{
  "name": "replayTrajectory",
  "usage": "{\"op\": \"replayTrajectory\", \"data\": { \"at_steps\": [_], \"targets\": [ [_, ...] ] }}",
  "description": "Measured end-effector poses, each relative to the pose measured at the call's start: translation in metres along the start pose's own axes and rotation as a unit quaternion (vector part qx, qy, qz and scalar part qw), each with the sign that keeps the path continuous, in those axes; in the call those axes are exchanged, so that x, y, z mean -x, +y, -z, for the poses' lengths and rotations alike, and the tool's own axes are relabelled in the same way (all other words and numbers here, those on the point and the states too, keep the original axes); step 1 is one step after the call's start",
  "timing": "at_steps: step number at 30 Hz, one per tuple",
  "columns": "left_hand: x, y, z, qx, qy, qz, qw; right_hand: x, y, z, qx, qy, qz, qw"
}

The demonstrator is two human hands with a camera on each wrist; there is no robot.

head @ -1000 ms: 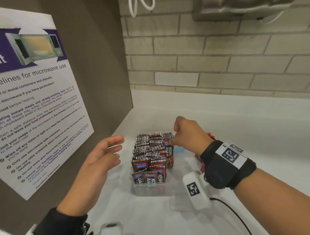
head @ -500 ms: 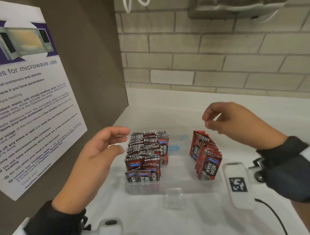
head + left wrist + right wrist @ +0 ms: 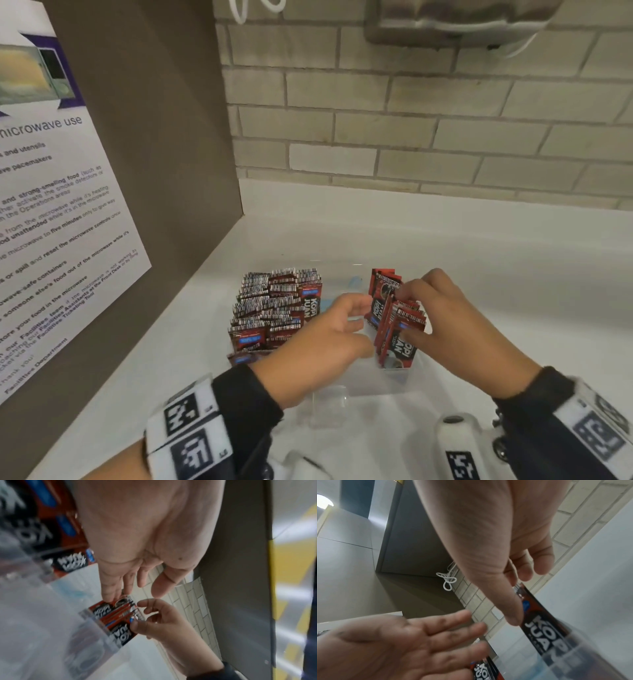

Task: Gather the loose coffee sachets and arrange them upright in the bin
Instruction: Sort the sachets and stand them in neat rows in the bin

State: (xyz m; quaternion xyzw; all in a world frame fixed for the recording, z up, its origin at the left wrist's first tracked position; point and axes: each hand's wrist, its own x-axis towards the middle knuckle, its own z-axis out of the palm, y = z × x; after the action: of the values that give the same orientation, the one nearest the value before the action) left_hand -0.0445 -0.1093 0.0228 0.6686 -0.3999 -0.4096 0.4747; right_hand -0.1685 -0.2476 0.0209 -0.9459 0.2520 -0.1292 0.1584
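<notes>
White counter (image 3: 479,281) (two sachet clusters (image 3: 397,322))

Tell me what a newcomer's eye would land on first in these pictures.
The red-and-black coffee sachets packed upright in the left of the clear plastic bin on the white counter. Then the smaller leaning bunch of sachets at the bin's right end, with the left hand open beside it and the right hand on it, thumb pressed to the front sachet. Last, the white microwave-use poster on the brown panel at left.
</notes>
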Motion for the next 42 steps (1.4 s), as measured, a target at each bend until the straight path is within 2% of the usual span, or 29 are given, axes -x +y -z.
{"op": "replayTrajectory", "data": {
  "at_steps": [4, 10, 18, 22, 24, 27, 31, 35, 40, 42],
  "targets": [
    [-0.016, 0.0, -0.009, 0.028, -0.013, 0.053, 0.998, 0.003, 0.0, -0.002, -0.01, 0.003, 0.004, 1.0],
    [-0.028, -0.001, -0.017, 0.014, -0.05, 0.084, 0.995, 0.008, -0.005, -0.003, -0.011, -0.006, 0.026, 1.0],
    [-0.03, 0.002, -0.02, 0.028, -0.071, 0.051, 0.996, 0.014, -0.012, 0.004, -0.109, 0.008, 0.01, 0.994],
    [-0.018, 0.01, -0.006, 0.027, -0.051, -0.023, 0.998, 0.012, -0.02, 0.041, -0.169, 0.027, 0.04, 0.984],
    [-0.012, 0.021, 0.005, 0.035, -0.053, -0.068, 0.996, 0.003, -0.03, 0.062, -0.231, -0.016, 0.064, 0.971],
    [-0.002, 0.04, 0.021, 0.058, -0.071, -0.112, 0.989, -0.017, -0.046, 0.082, -0.372, -0.076, 0.097, 0.92],
    [0.008, 0.048, 0.031, 0.121, -0.045, -0.141, 0.982, -0.037, -0.066, 0.081, -0.458, -0.019, 0.123, 0.88],
    [0.015, 0.045, 0.035, 0.206, -0.012, -0.136, 0.969, -0.047, -0.074, 0.057, -0.506, 0.055, 0.095, 0.855],
    [0.021, 0.038, 0.039, 0.223, 0.022, -0.103, 0.969, -0.053, -0.074, 0.032, -0.596, 0.048, 0.064, 0.799],
    [0.022, 0.035, 0.04, 0.227, 0.035, -0.092, 0.969, -0.055, -0.074, 0.027, -0.604, 0.04, 0.055, 0.794]
  ]
}}
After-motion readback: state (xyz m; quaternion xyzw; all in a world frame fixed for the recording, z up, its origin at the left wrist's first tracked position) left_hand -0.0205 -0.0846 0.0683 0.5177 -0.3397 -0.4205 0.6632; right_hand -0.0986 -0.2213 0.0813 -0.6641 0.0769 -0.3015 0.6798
